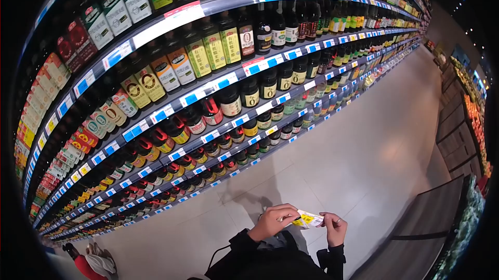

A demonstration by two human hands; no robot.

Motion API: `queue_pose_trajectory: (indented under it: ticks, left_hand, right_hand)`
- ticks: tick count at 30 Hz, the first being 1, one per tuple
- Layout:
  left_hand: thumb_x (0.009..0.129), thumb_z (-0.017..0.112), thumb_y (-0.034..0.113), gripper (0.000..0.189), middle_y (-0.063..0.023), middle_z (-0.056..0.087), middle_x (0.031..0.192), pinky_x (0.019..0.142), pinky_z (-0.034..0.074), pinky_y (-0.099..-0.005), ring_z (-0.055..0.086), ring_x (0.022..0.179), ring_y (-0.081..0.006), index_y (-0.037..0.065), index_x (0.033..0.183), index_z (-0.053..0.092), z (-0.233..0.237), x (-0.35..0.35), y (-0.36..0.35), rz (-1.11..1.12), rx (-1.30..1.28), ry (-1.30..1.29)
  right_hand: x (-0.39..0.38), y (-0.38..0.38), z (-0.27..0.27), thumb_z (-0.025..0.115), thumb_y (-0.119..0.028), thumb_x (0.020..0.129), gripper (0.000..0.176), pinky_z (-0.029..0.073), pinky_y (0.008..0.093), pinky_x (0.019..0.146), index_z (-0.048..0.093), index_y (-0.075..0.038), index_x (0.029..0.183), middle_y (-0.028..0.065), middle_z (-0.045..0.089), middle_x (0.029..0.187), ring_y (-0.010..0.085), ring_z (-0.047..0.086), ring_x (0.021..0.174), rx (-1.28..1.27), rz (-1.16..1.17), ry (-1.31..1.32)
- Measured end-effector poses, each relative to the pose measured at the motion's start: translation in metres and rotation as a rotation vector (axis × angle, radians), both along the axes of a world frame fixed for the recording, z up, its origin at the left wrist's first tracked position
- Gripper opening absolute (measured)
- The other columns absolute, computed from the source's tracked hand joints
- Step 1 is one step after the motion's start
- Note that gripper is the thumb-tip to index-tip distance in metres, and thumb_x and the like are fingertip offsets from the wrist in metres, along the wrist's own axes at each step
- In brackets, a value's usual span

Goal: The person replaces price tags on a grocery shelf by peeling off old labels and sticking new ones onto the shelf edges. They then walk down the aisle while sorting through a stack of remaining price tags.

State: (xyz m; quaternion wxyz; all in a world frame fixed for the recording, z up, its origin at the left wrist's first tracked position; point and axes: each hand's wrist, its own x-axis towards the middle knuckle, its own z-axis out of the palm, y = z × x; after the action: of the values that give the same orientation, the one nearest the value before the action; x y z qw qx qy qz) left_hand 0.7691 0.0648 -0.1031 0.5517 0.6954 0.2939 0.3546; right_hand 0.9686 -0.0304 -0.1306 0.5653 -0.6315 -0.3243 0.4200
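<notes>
My left hand (272,222) and my right hand (335,229) are held up in front of my body, low in the view. Between them stretches a small white and yellow price label (312,220), with printing on its face. The left fingers pinch its left end, while the right thumb and fingers grip the right end. A ring shows on a right finger. Dark sleeves reach both wrists. The label hangs above the floor, apart from the shelves.
Tall curved-looking shelves (208,140) of bottles, edged with blue and white price tags, run along the left. Smooth grey floor (358,171) forms the aisle. Dark wooden produce stands (421,223) line the right. At lower left is another person (91,263).
</notes>
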Motion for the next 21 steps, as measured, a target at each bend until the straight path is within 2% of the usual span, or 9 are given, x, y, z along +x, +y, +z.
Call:
queue_pose_trajectory:
  ticks: [2,4,7,9,11,13,19,21]
  left_hand:
    - [0.078,0.060,0.003,0.009,-0.0085,0.062,0.087,0.061,0.046,-0.0242,0.058,0.070,-0.0148,-0.001,0.086,0.061,-0.003,0.012,0.011,0.019,0.016,0.069]
    - [0.077,0.060,0.001,0.010,-0.0086,0.062,0.087,0.061,0.046,-0.0238,0.058,0.070,-0.0143,-0.001,0.087,0.062,-0.009,0.024,0.019,0.057,0.006,0.025]
    - [0.076,0.061,-0.002,0.012,-0.0079,0.062,0.088,0.061,0.046,-0.0220,0.058,0.071,-0.0127,0.000,0.088,0.063,0.002,0.042,0.029,0.118,-0.105,0.006]
    - [0.076,0.061,-0.002,0.012,-0.0077,0.062,0.087,0.061,0.046,-0.0213,0.058,0.072,-0.0122,0.001,0.087,0.063,0.002,0.061,0.037,0.248,-0.079,0.040]
    - [0.075,0.061,-0.002,0.011,-0.0084,0.062,0.086,0.061,0.047,-0.0221,0.059,0.072,-0.0138,0.000,0.085,0.064,-0.002,0.080,0.041,0.287,-0.087,0.052]
    - [0.074,0.061,-0.001,0.011,-0.0099,0.062,0.084,0.059,0.046,-0.0212,0.059,0.070,-0.0147,0.000,0.084,0.065,-0.005,0.100,0.045,0.374,0.055,0.114]
    - [0.073,0.062,-0.003,0.013,-0.0104,0.062,0.084,0.060,0.048,-0.0235,0.060,0.071,-0.0175,0.002,0.084,0.065,0.007,0.155,0.056,0.403,0.076,0.130]
    - [0.072,0.062,-0.003,0.013,-0.0104,0.062,0.084,0.060,0.048,-0.0239,0.060,0.072,-0.0177,0.002,0.084,0.065,0.008,0.170,0.057,0.403,0.077,0.158]
  right_hand:
    - [0.013,0.020,0.001,0.052,-0.007,0.087,0.018,0.048,0.0245,0.062,0.062,0.007,0.090,0.0119,0.063,0.083,0.0131,0.059,0.065,0.036,0.017,0.020]
    - [0.028,0.038,-0.006,0.052,-0.007,0.086,0.017,0.048,0.0237,0.063,0.063,0.006,0.089,0.0112,0.063,0.084,0.0121,0.059,0.066,0.094,0.071,0.037]
    - [0.051,0.069,0.002,0.052,-0.007,0.087,0.018,0.045,0.0212,0.058,0.060,0.004,0.097,0.0054,0.060,0.075,0.0085,0.055,0.061,0.035,0.175,0.124]
    - [0.075,0.088,-0.002,0.052,-0.008,0.087,0.019,0.042,0.0204,0.056,0.059,0.004,0.100,0.0034,0.058,0.071,0.0077,0.053,0.059,0.007,0.238,0.150]
    - [0.096,0.105,-0.006,0.051,-0.009,0.088,0.021,0.040,0.0196,0.054,0.057,0.003,0.103,0.0014,0.056,0.068,0.0069,0.051,0.057,-0.032,0.305,0.182]
    - [0.115,0.120,-0.004,0.051,-0.011,0.088,0.022,0.038,0.0188,0.053,0.057,0.002,0.104,0.0000,0.054,0.064,0.0063,0.049,0.055,-0.053,0.383,0.131]
    - [0.171,0.142,0.001,0.054,-0.010,0.087,0.019,0.042,0.0188,0.057,0.059,0.002,0.100,0.0017,0.059,0.069,0.0065,0.053,0.058,-0.062,0.401,0.147]
    - [0.190,0.146,-0.005,0.052,-0.009,0.087,0.019,0.046,0.0222,0.060,0.060,0.004,0.098,0.0036,0.059,0.071,0.0081,0.054,0.061,-0.062,0.482,0.141]
